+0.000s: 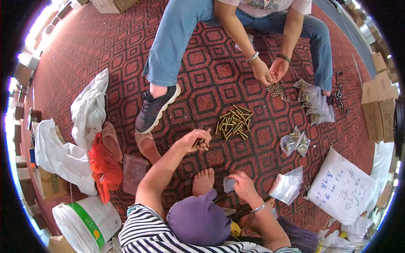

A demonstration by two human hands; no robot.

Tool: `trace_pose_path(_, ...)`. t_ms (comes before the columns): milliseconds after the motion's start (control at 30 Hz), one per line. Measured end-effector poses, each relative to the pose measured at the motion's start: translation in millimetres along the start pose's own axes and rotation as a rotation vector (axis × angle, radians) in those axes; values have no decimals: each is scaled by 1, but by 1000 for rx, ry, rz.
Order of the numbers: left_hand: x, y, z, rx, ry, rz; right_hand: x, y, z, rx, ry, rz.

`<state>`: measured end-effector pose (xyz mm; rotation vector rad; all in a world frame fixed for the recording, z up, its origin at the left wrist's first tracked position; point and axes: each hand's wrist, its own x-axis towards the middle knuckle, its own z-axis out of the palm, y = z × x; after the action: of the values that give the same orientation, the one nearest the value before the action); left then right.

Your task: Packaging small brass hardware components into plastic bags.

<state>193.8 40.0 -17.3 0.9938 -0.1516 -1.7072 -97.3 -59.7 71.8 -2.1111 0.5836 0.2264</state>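
Observation:
My left hand point(198, 140) is closed around a bunch of brass-coloured screws, held just left of a loose pile of similar screws point(234, 122) on the patterned red carpet. Lower and to the right, my right hand point(245, 186) pinches a small clear plastic bag point(229, 184) between thumb and fingers. Right of that hand lies a stack of clear plastic bags point(286, 186). Farther up, filled clear bags of small metal parts point(295, 141) rest on the carpet. Whether the bag in my right hand holds anything cannot be told.
Opposite, a person in jeans has both hands point(269, 72) over a heap of metal nuts or washers point(276, 90). More filled bags point(314, 101) lie nearby. A white sheet with handwriting point(341, 186) and cardboard boxes point(378, 107) stand right; a red bag point(106, 167) and white bucket point(88, 221) are left.

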Motion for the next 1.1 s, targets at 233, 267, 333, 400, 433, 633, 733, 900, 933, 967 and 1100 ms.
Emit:
trace_pose_path(233,-6,11,43,100,302,141,3,-4,-2,-8,-57,17)
trace_pose_path(267,-4,10,49,113,345,160,4,-7,-2,5,-44,-6)
trace_pose_path(333,3,9,55,126,386,180,3,-6,-1,18,-29,-29)
trace_pose_path(400,18,11,53,606,535,274,2,1,5,-20,4,-52)
trace_pose_path(433,26,12,51,847,606,319,2,5,8,-40,19,-65)
trace_pose_path(633,65,14,37,1363,755,31,3,2,10,-153,-30,-16)
trace_pose_path(733,65,17,36,1290,713,87,3,8,10,-146,-26,-10)
trace_pose_path(900,69,27,44,1226,636,119,5,13,14,-122,-13,-36)
trace_pose_path(933,72,29,48,1230,613,110,6,13,14,-115,-6,-48)
trace_pose_path(967,76,31,51,1234,589,101,6,14,14,-109,1,-59)
trace_pose_path(1100,89,26,44,1423,684,59,7,9,16,-106,-5,-49)
